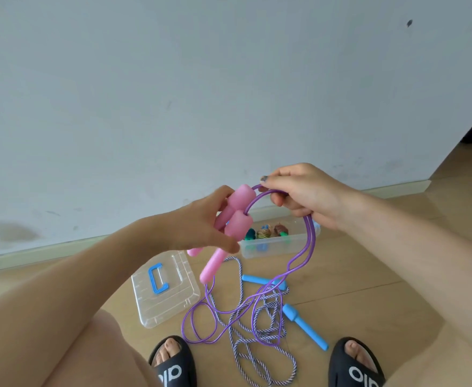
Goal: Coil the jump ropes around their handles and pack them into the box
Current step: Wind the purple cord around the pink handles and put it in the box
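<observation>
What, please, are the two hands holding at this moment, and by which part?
The left hand grips both pink handles together around their middles; the right hand pinches the purple rope near where it leaves them.

Wooden floor carries a clear box, its lid just beside it, a striped rope with 2 blue handles, plus purple cord loops trailing down.

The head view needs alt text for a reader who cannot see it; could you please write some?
A person's left hand grips two pink handles while the right hand pinches their purple rope, which trails to the floor. Below lie a blue-handled jump rope, a clear box holding coiled ropes, and its lid.
</observation>
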The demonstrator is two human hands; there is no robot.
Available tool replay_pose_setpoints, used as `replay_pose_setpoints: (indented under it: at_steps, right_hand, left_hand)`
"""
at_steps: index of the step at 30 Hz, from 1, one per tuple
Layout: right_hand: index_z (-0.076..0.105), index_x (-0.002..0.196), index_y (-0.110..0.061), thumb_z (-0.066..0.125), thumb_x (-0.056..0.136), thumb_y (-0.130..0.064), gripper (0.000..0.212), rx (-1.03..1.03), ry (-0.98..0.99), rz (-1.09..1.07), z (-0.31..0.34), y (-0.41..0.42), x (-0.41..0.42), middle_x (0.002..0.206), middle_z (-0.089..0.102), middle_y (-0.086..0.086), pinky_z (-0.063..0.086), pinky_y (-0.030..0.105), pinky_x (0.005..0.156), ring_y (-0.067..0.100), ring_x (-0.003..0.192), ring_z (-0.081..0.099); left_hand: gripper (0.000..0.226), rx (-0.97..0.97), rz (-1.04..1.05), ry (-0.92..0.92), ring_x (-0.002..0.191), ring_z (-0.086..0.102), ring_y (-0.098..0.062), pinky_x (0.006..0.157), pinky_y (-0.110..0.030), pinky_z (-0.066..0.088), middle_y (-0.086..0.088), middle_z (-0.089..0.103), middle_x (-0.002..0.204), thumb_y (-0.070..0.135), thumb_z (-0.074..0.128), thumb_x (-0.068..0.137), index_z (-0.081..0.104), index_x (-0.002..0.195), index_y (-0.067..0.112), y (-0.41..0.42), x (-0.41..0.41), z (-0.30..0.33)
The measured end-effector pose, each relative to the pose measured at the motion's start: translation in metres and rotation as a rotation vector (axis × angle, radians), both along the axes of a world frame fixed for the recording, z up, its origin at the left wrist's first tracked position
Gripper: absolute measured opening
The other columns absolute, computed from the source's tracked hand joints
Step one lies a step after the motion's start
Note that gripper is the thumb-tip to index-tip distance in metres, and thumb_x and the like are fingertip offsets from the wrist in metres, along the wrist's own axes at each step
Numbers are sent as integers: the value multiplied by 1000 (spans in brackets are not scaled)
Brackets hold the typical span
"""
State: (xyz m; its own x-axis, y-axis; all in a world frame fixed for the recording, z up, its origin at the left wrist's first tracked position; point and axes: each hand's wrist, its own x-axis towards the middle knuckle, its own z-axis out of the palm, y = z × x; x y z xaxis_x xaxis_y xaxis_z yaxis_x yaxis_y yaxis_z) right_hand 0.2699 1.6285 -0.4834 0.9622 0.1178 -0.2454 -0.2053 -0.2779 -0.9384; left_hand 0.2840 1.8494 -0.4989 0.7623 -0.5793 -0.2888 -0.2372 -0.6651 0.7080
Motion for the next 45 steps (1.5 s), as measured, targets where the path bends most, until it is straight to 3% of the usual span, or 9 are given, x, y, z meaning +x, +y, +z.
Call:
replay_pose_setpoints:
  at_steps: [9,13,17,23,28,34,37,41,45]
  right_hand:
    - [52,77,-18,52,100,-20,22,350,193,8,3,-1,5,59,39,-7,15,19,35,7,41,17]
    - [47,75,-20,53,99,-21,24,474,262,1,5,-1,6,55,28,-8,15,19,35,6,40,15]
    - [54,61,-23,62,93,-23,34,482,256,13,6,2,4,53,17,-8,13,23,42,9,45,14]
    - [66,60,-15,65,90,-12,30,499,283,-20,2,5,2,51,22,-5,53,27,69,14,60,50]
    - [68,78,-6,60,89,-2,14,561,316,-12,5,6,2,46,27,-4,58,35,80,15,62,57]
    - [67,96,-12,61,89,-13,9,78,202,194,1,-5,7,58,41,-2,49,33,62,14,50,20]
    - [71,106,-11,61,89,-11,20,-48,181,318,-1,-9,6,86,71,6,46,42,72,14,46,36]
    - [70,111,-5,63,89,-18,27,-6,195,405,-1,-10,5,100,74,13,45,39,80,20,68,58]
    - [69,106,-14,60,94,-46,36,-132,183,460,-1,3,-3,77,74,-6,31,30,56,15,51,21]
  left_hand:
    - [60,-86,9,-109,52,44,-1,50,-16,37,25,50,57,28,88,68,47,112,31,-6,3,-5]
    - [61,-138,38,-128,56,44,-2,52,-16,37,32,57,72,30,89,67,49,114,32,-8,5,-7]
    - [42,-190,53,-82,55,45,-2,55,-18,38,12,73,93,26,87,71,58,102,26,-12,7,-8]
    - [36,-229,21,-21,49,41,-1,48,-12,34,23,57,62,11,84,73,57,93,23,-13,6,-10]
    - [34,-184,38,8,62,48,-10,61,-29,39,16,52,65,28,85,66,60,87,22,-12,9,-13]
    - [44,-20,65,-115,75,63,-17,74,-40,54,11,62,77,56,80,58,55,83,30,-3,11,-8]
    - [41,35,33,-130,75,63,-12,74,-37,54,11,63,79,59,79,61,57,83,31,0,9,-6]
    - [32,39,24,-149,64,58,-2,63,-18,48,16,62,71,50,83,68,60,79,31,1,6,-2]
    - [31,23,-3,-175,60,55,-3,57,-18,43,12,64,69,46,86,68,64,82,28,0,5,-1]
